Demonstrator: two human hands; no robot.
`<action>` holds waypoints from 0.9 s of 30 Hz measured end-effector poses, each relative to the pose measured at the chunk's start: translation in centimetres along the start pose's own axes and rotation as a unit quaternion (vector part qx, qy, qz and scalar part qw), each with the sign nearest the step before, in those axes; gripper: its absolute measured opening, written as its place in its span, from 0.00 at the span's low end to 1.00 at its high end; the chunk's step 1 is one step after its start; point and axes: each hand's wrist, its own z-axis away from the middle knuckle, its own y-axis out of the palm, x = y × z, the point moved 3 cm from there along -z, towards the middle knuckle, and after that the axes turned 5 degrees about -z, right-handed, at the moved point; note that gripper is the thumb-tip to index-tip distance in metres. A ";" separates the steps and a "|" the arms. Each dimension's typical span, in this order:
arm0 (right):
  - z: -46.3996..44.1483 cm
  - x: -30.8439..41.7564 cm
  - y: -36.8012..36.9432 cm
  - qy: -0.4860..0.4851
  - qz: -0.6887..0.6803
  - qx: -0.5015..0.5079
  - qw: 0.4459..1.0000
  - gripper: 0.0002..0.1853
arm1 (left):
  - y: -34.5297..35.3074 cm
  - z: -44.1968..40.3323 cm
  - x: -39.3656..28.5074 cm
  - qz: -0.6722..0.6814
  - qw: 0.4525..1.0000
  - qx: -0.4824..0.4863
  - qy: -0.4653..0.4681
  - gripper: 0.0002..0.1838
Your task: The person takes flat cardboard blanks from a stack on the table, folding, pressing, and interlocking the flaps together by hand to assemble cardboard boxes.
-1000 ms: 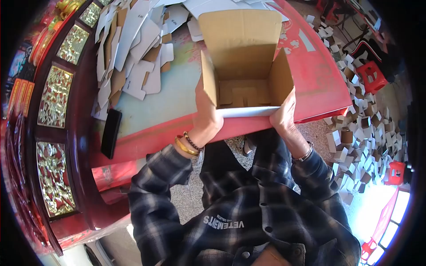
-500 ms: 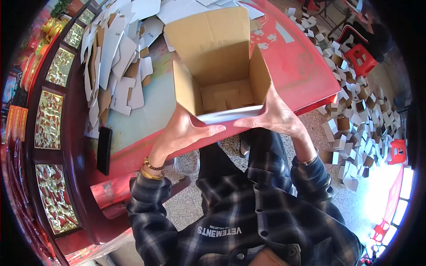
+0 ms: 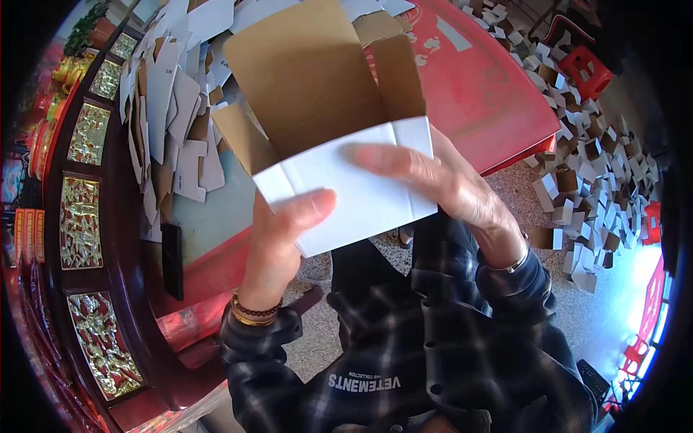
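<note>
A cardboard box (image 3: pixel 361 184), white outside and brown inside, is held between both hands above the table's near edge. Its large back flap stands up and the top is open, with the white front face tilted toward me. My left hand (image 3: pixel 278 234) grips the lower left side, thumb on the front face. My right hand (image 3: pixel 447 177) holds the right side, its thumb stretched across the front and slightly blurred. The other fingers of both hands are hidden behind the box.
Flattened white and brown cartons (image 3: pixel 177 101) are heaped at the table's left. A black phone (image 3: pixel 172 261) lies near the carved dark wood panel (image 3: pixel 81 224). Many small boxes (image 3: pixel 577 187) cover the floor at right, beside a red stool (image 3: pixel 586 71).
The box has tipped, so its white front face now shows and its inner bottom is hidden. Both thumbs have moved onto that face, and the side flaps have spread outward.
</note>
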 end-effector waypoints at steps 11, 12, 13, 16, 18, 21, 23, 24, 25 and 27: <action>-3.3 -0.8 -0.5 0.121 -0.193 -0.069 0.971 0.24 | 0.0 -0.7 -3.8 0.040 0.998 0.017 -0.037 0.29; -3.4 -0.8 -0.5 0.122 -0.201 -0.066 0.970 0.25 | 0.1 -0.8 -4.2 0.043 0.998 0.016 -0.038 0.30; -3.5 -0.9 -0.6 0.124 -0.209 -0.062 0.968 0.25 | 0.2 -0.8 -4.5 0.046 0.998 0.015 -0.040 0.30; -3.5 -0.7 -0.9 0.118 -0.247 -0.045 0.961 0.24 | 0.1 -1.3 -5.0 0.029 0.997 0.045 -0.050 0.32; -3.4 -0.5 -0.9 0.122 -0.272 -0.044 0.953 0.22 | 0.0 -1.6 -5.3 0.011 0.997 0.052 -0.061 0.33; -3.6 -0.6 -1.2 0.138 -0.298 -0.014 0.945 0.20 | 0.2 -1.6 -5.7 0.018 0.995 0.065 -0.074 0.33; -3.5 -0.5 -1.0 0.141 -0.279 -0.047 0.949 0.21 | 0.3 -1.6 -5.9 0.015 0.995 0.068 -0.066 0.33; -3.6 -0.6 -1.2 0.144 -0.273 -0.059 0.949 0.22 | 0.3 -1.5 -6.0 0.014 0.996 0.070 -0.061 0.33; -3.7 -0.7 -1.5 0.147 -0.268 -0.071 0.949 0.24 | 0.2 -1.4 -6.1 0.016 0.996 0.070 -0.060 0.33; -3.4 -0.7 -1.8 0.129 -0.335 0.024 0.933 0.28 | 0.1 -1.2 -6.1 0.022 0.995 0.074 -0.059 0.32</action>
